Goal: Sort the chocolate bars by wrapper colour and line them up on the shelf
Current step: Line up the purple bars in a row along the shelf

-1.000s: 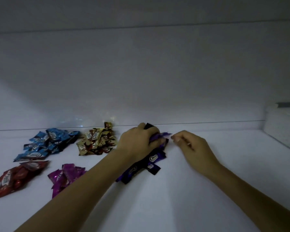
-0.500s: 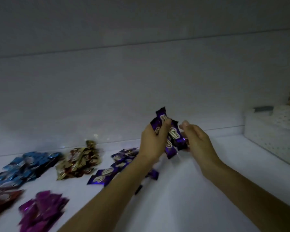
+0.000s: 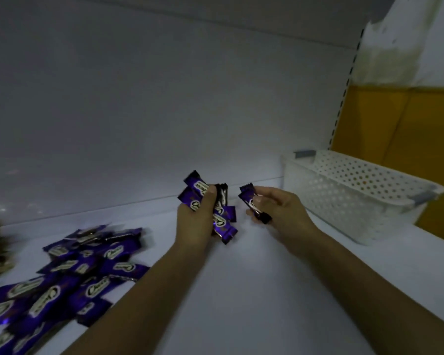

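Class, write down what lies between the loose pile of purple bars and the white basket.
In the head view, both hands: the left hand grips a bunch of purple bars, the right hand pinches one bar, over bare white shelf.

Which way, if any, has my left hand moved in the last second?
Yes: the left hand lifted off the purple chocolate bar pile and shifted right, toward the white basket, gripping several bars.

Dim light; white back panel [image 3: 164, 98]; orange wall [image 3: 395, 124] at right.
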`<action>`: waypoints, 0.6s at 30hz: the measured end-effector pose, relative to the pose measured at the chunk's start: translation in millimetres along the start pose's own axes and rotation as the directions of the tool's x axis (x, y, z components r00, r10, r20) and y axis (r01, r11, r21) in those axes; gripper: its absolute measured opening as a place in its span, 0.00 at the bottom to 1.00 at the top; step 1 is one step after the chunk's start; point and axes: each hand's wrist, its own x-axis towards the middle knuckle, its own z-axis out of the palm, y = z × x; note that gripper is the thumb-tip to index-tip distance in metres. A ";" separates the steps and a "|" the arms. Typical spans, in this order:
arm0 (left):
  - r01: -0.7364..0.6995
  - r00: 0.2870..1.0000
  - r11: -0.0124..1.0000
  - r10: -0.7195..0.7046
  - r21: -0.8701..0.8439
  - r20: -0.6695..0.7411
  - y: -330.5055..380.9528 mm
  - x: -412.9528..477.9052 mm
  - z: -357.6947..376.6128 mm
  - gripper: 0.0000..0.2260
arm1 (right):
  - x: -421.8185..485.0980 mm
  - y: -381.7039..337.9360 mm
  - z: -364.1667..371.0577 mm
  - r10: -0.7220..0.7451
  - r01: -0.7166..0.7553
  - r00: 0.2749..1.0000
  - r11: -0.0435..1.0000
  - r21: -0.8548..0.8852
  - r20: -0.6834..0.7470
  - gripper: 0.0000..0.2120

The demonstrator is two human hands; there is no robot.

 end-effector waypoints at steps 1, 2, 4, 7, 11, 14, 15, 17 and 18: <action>-0.007 1.000 0.999 0.007 0.045 0.000 -1.9 -1.7 -1.2 0.09 | -2.6 0.6 -1.1 0.026 -0.026 1.000 0.999 0.045 0.015 0.11; -0.022 1.000 0.996 0.021 0.086 0.007 -3.5 -4.0 -2.1 0.11 | -5.3 1.5 -1.6 0.042 -0.044 0.999 0.996 0.073 0.024 0.12; -0.062 0.998 0.985 0.060 0.163 0.018 -7.6 -7.4 -1.9 0.14 | -9.9 1.6 -2.0 0.041 -0.042 0.999 0.994 0.097 0.004 0.13; -0.109 0.994 0.954 0.097 0.280 0.057 -11.0 -11.7 2.4 0.13 | -14.3 -1.1 0.9 0.002 0.005 0.998 0.994 0.113 -0.061 0.12; -0.200 0.956 0.944 0.129 0.262 0.265 -8.2 -16.6 5.8 0.14 | -16.7 -0.7 12.1 -0.049 0.062 0.993 0.991 0.117 -0.108 0.09; -0.218 0.954 0.922 0.132 0.319 0.270 -8.5 -13.7 5.9 0.15 | -16.2 0.9 11.8 -0.008 0.020 0.993 0.994 0.109 -0.114 0.07; -0.214 0.958 0.916 0.129 0.338 0.257 -8.3 -12.5 6.1 0.13 | -16.4 0.9 9.9 0.019 -0.006 0.994 0.992 0.127 -0.104 0.07; -0.201 0.969 0.918 0.136 0.342 0.204 -7.1 -10.4 6.7 0.10 | -15.4 1.1 6.5 0.085 -0.072 0.994 0.980 0.188 -0.063 0.06; -0.191 0.976 0.925 0.142 0.329 0.168 -6.8 -9.4 6.4 0.10 | -14.1 1.7 5.1 0.118 -0.105 0.992 0.972 0.212 -0.048 0.06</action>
